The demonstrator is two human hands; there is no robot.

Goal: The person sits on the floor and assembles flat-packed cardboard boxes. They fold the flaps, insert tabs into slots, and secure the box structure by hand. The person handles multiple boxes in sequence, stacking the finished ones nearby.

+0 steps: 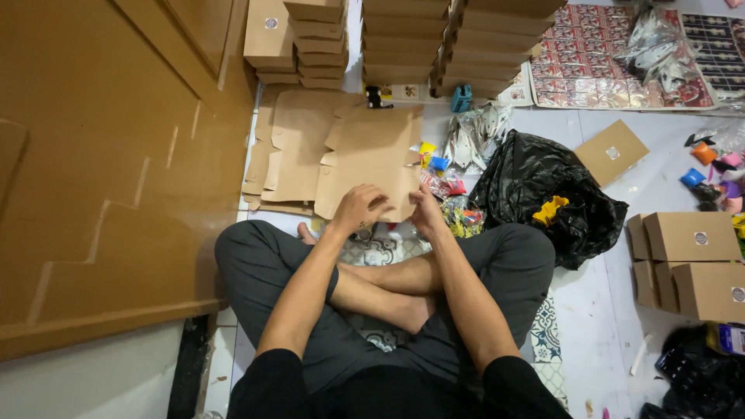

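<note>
I sit cross-legged on the floor. My left hand (355, 208) and my right hand (425, 211) both grip the near edge of a flat, unfolded brown cardboard box blank (372, 159) that lies in front of my knees. It is the top sheet of a loose pile of similar flat blanks (291, 147). Under my hands I cannot see what lies between them.
Stacks of folded brown boxes (403, 39) stand at the back, more boxes (694, 260) at the right. A black plastic bag (535, 182) with a yellow toy (551, 209) lies right of me, with small colourful packets (450, 186) and sticker sheets (590, 58). A wooden stair side (101, 171) rises on the left.
</note>
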